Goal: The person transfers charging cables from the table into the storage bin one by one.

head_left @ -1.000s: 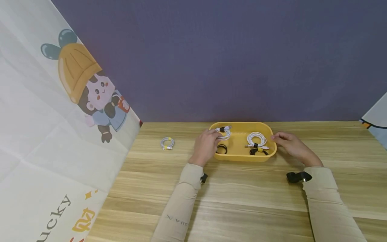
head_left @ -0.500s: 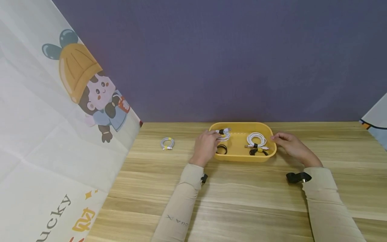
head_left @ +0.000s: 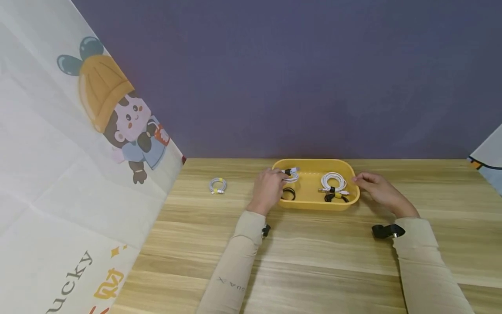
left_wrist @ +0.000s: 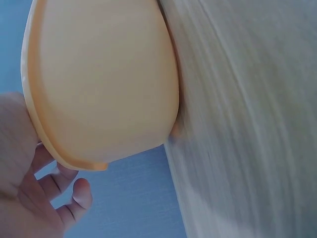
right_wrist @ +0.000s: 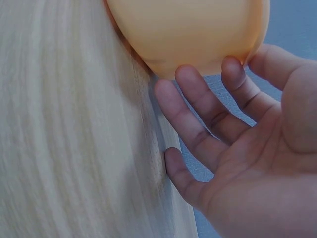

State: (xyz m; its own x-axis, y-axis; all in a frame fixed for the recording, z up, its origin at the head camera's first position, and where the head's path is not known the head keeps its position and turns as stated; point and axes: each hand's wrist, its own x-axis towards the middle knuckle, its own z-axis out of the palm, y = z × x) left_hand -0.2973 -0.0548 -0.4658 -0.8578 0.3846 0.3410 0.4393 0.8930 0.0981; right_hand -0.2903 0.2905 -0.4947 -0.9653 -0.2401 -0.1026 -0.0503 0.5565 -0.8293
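Observation:
My left hand (head_left: pixel 266 188) reaches over the left rim of a yellow plastic bin (head_left: pixel 313 205). Its thumb side is inside, at a coiled white cable with a black tie (head_left: pixel 292 174), which it appears to pinch; the fingertips there are partly hidden. In the left wrist view, the other fingers (left_wrist: pixel 81 191) hang loosely outside the bin wall. At the right end, my right hand (head_left: pixel 378 188) pinches the rim between thumb and index finger. The right wrist view shows its remaining fingers (right_wrist: pixel 193 87) spread by the outer wall.
Inside the bin lie another white cable coil (head_left: pixel 333 181), a black cable with a yellow tie (head_left: pixel 336 197) and a thin black coil (head_left: pixel 289 193). A grey-white coiled cable (head_left: pixel 217 186) lies on the wooden table (head_left: pixel 313 261) to the left. A dark wall panel (head_left: pixel 294 87) stands behind.
The white cable at my left fingertips has sunk slightly lower into the bin. Both hands stay nearly in place, and the bin has not visibly moved on the table.

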